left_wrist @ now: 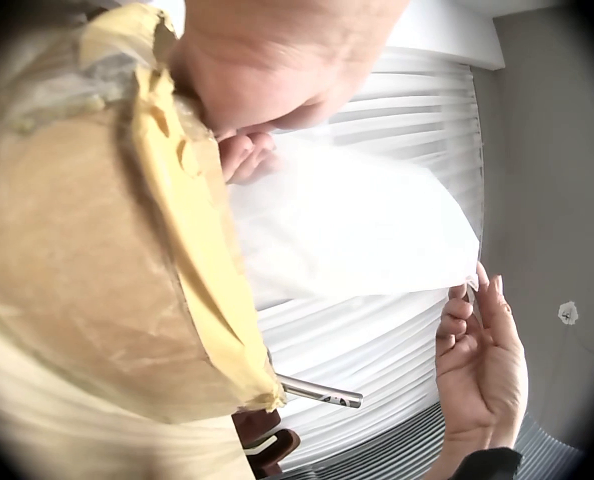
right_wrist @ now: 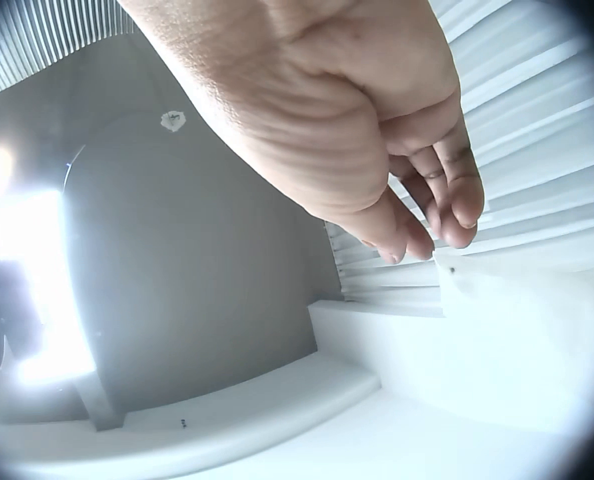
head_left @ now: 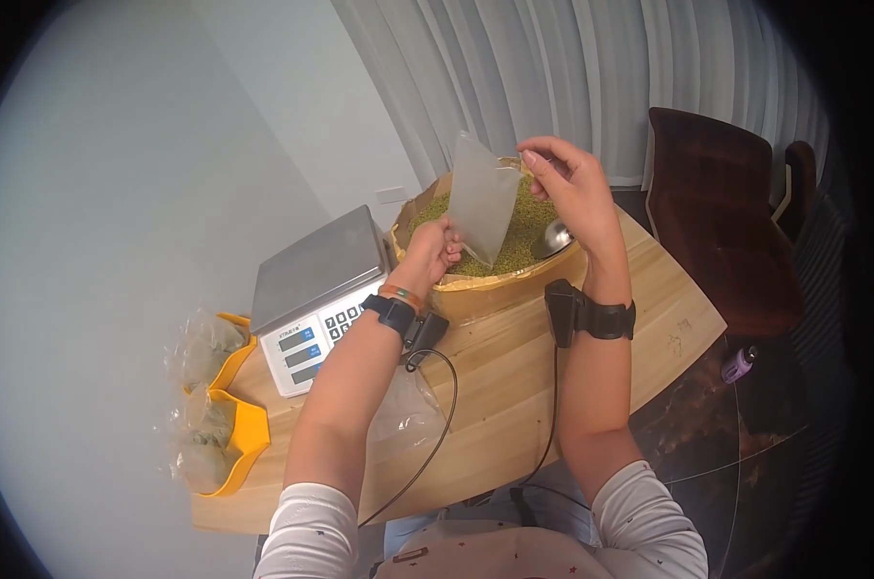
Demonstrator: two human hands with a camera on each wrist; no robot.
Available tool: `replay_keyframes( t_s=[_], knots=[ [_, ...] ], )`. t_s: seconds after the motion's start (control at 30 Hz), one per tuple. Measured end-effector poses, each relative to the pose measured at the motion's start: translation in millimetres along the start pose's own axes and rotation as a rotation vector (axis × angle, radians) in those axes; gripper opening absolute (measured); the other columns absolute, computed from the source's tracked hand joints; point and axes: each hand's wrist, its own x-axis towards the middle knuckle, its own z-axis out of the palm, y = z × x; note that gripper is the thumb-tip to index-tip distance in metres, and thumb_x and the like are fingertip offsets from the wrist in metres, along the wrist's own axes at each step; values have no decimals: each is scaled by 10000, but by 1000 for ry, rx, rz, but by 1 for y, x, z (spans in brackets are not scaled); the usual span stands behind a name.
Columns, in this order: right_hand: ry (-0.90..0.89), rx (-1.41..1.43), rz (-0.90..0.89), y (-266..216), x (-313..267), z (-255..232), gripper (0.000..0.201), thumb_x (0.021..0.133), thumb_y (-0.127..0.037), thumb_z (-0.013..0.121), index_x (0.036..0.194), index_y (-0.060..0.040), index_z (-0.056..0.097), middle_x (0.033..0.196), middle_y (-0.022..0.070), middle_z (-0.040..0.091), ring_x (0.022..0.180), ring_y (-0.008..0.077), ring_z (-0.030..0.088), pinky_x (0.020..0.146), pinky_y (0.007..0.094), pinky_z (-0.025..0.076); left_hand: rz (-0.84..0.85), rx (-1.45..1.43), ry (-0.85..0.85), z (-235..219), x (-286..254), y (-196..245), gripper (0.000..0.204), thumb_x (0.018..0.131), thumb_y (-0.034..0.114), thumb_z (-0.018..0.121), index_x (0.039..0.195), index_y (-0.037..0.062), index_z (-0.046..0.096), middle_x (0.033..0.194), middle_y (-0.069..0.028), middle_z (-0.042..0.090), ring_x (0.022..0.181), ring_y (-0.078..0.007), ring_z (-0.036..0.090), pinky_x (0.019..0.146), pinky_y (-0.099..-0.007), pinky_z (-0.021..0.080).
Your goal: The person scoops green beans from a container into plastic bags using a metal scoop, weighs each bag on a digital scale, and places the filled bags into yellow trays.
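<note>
A flat, translucent plastic bag [head_left: 483,198] stands upright over a large open sack [head_left: 485,285] with a yellow-edged rim, filled with small green beans [head_left: 533,217] that look like mung beans. My left hand [head_left: 432,253] grips the bag low on its left side, beside the sack's rim. At the bag's upper right corner, my right hand [head_left: 577,193] pinches the edge between thumb and fingertips; the left wrist view shows these fingers [left_wrist: 457,325] at the corner. A metal scoop [head_left: 555,239] rests in the beans, its handle [left_wrist: 322,391] sticking out past the rim.
Left of the sack stands a digital scale [head_left: 321,265] with a steel plate. Two yellow holders [head_left: 249,434] with filled clear bags [head_left: 205,429] sit at the table's left edge. A clear plastic bag [head_left: 403,410] lies under my left forearm. A brown chair [head_left: 722,222] stands right.
</note>
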Motion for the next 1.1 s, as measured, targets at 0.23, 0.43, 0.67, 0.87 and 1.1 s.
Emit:
replay_keyframes(
  t_s=[0.23,0.43,0.67,0.87,1.1],
  knots=[
    [24,-404,-140,0,-4,2,279,900,-96,682,1165,-12,654,849,106,624,787,211,588,747,340,488,55,34,33,11,-11,3,271,1090,272,376,928,94,500,711,-16,511,522,-102,369,483,-248,336],
    [89,-578,-117,9,-5,-11,318,866,-13,646,1184,-21,644,783,122,590,720,227,559,722,357,485,313,211,-88,14,-21,18,167,1051,196,480,1106,42,515,886,-64,628,572,-91,434,514,-247,402],
    [-25,-724,-165,23,-6,-23,334,879,-8,583,1209,-4,631,690,129,575,611,234,552,633,367,468,505,418,41,11,-64,47,404,970,57,550,1327,-22,378,816,-63,623,563,-89,465,492,-251,401],
    [-632,-468,151,-14,-18,15,306,901,-9,570,1201,17,619,684,107,561,532,179,561,526,345,467,585,682,162,-30,-148,78,480,949,11,544,1383,61,347,752,-45,594,516,-79,435,459,-256,371],
    [-989,-542,-198,-11,-46,89,270,855,-46,626,1120,4,652,748,144,630,646,277,627,642,384,503,255,1007,104,-103,-253,57,242,995,45,456,1113,28,666,611,29,481,474,-57,447,465,-237,381]
  ],
)
